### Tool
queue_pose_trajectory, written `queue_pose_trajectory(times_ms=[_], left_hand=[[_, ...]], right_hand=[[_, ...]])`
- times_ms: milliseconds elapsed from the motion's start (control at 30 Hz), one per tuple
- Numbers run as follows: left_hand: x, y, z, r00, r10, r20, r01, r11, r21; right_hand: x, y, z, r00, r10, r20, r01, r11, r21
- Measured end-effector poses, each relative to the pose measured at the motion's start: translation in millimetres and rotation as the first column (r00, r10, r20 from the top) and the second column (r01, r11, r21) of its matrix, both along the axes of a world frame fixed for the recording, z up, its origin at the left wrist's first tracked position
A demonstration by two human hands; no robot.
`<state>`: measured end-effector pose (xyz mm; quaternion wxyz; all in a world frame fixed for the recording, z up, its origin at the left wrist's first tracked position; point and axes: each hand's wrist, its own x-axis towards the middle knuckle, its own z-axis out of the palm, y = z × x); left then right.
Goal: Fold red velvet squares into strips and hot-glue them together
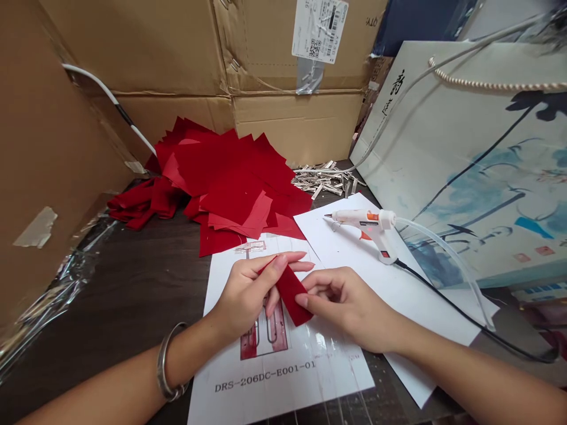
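Note:
My left hand (248,292) pinches a folded strip of red velvet fabric (292,293) between thumb and fingers, just above a printed sheet (283,366) marked DRS-206DC-E001-01. My right hand (343,304) presses its thumb and curled fingers on the strip's lower right edge. A silver bangle (167,369) sits on my left wrist. Beyond the hands lies a heap of red fabric squares (225,177). A small metal clip (250,248) rests at the top of the printed sheet.
A white glue gun (367,227) stands on blank paper (390,277) to the right, its black cord (465,319) trailing off. Metal clips (325,177) are piled at the back. Cardboard boxes (199,53) wall the left and rear; a printed gift bag (478,159) leans on the right.

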<state>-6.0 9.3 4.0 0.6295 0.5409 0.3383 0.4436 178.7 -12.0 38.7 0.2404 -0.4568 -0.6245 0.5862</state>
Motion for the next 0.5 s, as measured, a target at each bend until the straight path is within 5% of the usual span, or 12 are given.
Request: queue_pose_trajectory(times_ms=[167, 267, 367, 433, 500], left_hand=[[5.7, -1.8, 1.2, 0.986, 0.054, -0.157, -0.046, 0.997, 0.058], [-7.2, 9.8, 11.2, 0.935, 0.299, -0.191, -0.277, 0.952, 0.132], [-48.1, 41.7, 29.1, 0.707, 0.702, -0.084, -0.65, 0.692, 0.313], [-86.7, 69.7, 40.8, 0.578, 0.813, -0.073, -0.753, 0.566, 0.336], [-125.3, 96.8, 48.4, 0.488, 0.863, -0.134, -0.787, 0.501, 0.359]], right_hand=[[-0.6, 1.6, 2.0, 0.981, -0.148, -0.124, 0.152, 0.988, 0.02], [0.3, 2.5, 0.8, 0.969, -0.238, -0.066, 0.241, 0.97, 0.042], [1.2, 3.2, -1.0, 0.958, -0.278, -0.064, 0.282, 0.958, 0.048], [1.8, 3.4, -0.5, 0.96, -0.27, -0.067, 0.274, 0.96, 0.05], [2.7, 3.0, 1.8, 0.963, -0.263, -0.065, 0.267, 0.961, 0.068]])
